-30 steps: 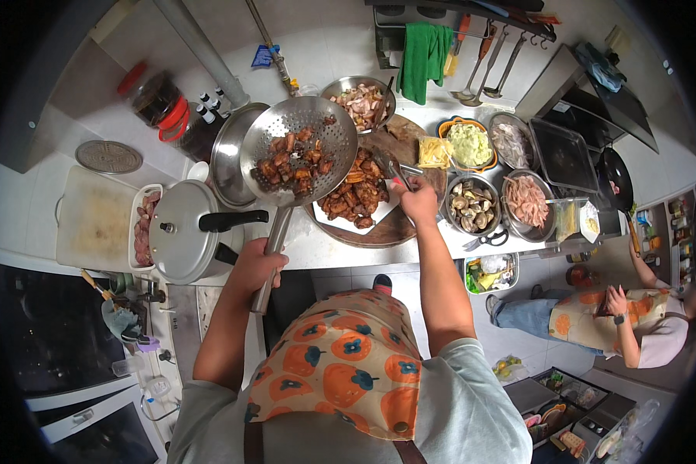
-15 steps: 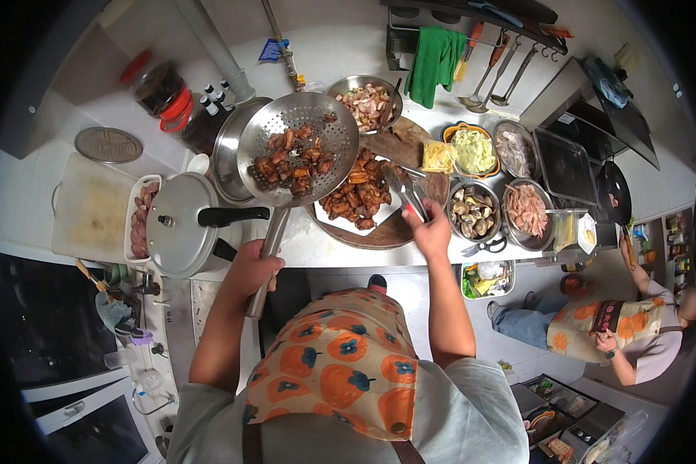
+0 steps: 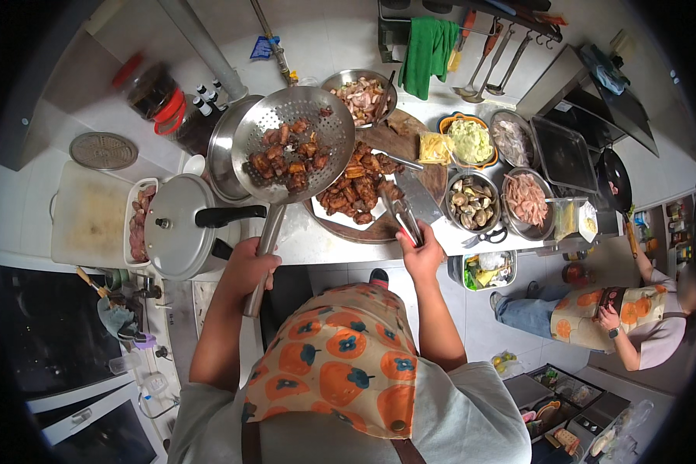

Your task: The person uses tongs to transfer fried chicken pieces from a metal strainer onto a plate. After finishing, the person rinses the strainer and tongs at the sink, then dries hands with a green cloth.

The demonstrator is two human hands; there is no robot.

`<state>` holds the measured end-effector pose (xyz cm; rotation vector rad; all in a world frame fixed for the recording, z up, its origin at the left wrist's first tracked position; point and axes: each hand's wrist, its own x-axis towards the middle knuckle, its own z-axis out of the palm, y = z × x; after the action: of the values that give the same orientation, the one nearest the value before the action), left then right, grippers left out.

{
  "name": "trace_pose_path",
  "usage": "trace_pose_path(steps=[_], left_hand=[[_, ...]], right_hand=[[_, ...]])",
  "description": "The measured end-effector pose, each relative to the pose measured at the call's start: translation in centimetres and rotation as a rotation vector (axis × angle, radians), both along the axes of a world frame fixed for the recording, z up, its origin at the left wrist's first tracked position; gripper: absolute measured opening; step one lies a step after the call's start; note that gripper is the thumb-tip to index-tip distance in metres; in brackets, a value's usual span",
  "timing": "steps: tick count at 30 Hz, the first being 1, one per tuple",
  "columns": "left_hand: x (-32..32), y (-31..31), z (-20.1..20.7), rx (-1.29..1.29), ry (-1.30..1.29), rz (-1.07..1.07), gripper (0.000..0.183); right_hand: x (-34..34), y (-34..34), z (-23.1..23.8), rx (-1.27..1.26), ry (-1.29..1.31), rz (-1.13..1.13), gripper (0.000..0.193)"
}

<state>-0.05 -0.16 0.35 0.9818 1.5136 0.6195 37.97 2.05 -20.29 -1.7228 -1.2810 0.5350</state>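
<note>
My left hand [image 3: 249, 267] is closed around the handle of a big perforated metal strainer [image 3: 274, 114], which holds several browned meat chunks [image 3: 295, 158]. The strainer hangs above the counter's left side, overlapping a steel pan lid. In my right hand [image 3: 423, 251] are metal tongs [image 3: 406, 218] with red on the grip. Their tips are at the right edge of a heap of browned meat [image 3: 352, 197] on a white plate [image 3: 380, 210]. That plate rests on a round wooden board [image 3: 433, 174], where a wide cleaver blade [image 3: 421, 195] lies beside the tongs.
A pressure cooker [image 3: 179, 232] stands left, its black handle near my left wrist. Bowls of clams [image 3: 472, 203], meat strips [image 3: 526, 199] and chopped greens [image 3: 470, 141] line the right side, with scissors [image 3: 487, 238] at the edge. Another person [image 3: 588, 309] at right holds a wok [image 3: 614, 185].
My right hand has shifted slightly left and down, and the tongs have turned toward the meat heap's right edge. More of the cleaver blade shows. The left hand keeps its grip on the strainer.
</note>
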Motion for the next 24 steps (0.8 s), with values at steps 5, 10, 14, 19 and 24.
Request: trace_pose_path(steps=[5,10,14,19,24], left_hand=[[-0.2,-0.2,-0.1,0.01,-0.032,-0.007,0.02],[-0.2,-0.2,-0.2,-0.007,-0.012,-0.036,0.023],[0.2,-0.6,-0.3,-0.009,-0.033,-0.029,0.027],[0.7,-0.7,-0.4,-0.035,-0.031,-0.013,0.03],[0.9,-0.9,-0.4,-0.053,-0.042,0.001,0.028]], right_hand=[[3.0,-0.7,-0.3,0.138,-0.29,0.232,0.058],[6.4,3.3,1.9,0.137,-0.504,0.455,0.061],[8.3,5.5,4.6,0.134,-0.629,0.572,0.064],[9.1,6.1,6.5,0.114,-0.634,0.611,0.064],[10.9,4.0,6.5,0.136,-0.536,0.506,0.057]])
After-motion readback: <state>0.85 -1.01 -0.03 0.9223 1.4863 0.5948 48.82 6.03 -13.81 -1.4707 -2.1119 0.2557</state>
